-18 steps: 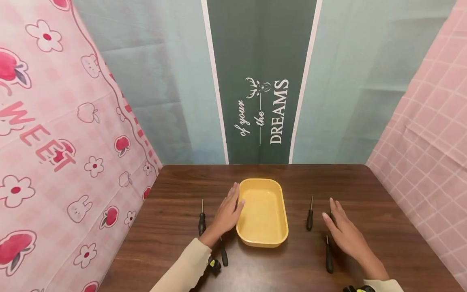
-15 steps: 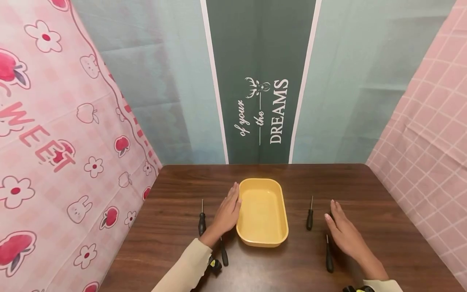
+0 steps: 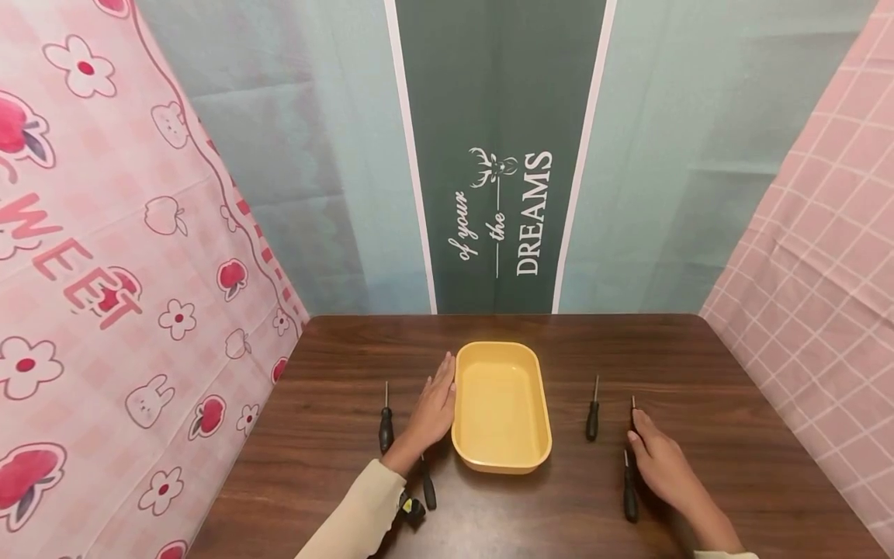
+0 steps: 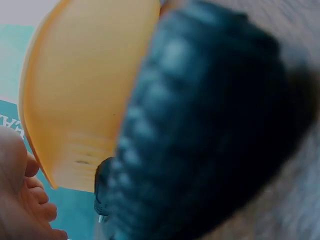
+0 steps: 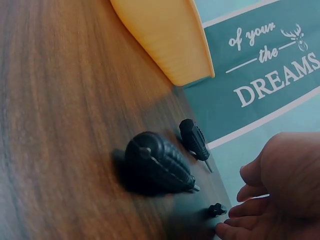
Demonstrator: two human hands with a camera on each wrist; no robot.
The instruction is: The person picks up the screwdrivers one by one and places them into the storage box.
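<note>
My left hand (image 3: 434, 411) lies with extended fingers along the left side of a yellow rectangular container (image 3: 549, 435); in the left wrist view the hand (image 4: 25, 195) is beside the container's wall (image 4: 85, 90). My right hand (image 3: 660, 458) is lowered at a black-handled screwdriver (image 3: 633, 415), partly hidden by the fingers. In the right wrist view, loosely bent fingers of that hand (image 5: 280, 190) are beside the screwdriver's handle end (image 5: 217, 210), not visibly wrapped round it. Two more screwdrivers (image 3: 592, 419) (image 3: 630, 493) lie nearby, left of the right hand.
Left of the container, two screwdrivers (image 3: 386, 427) (image 3: 429, 489) lie on the brown wooden table (image 3: 531, 520), beside and below my left forearm. A large blurred black handle (image 4: 200, 125) fills much of the left wrist view. Printed cloths (image 3: 335, 155) surround the table.
My right hand has come down and drawn slightly nearer me, its fingers now bent at the screwdriver; that screwdriver's tip has come into sight. My left hand stays beside the container.
</note>
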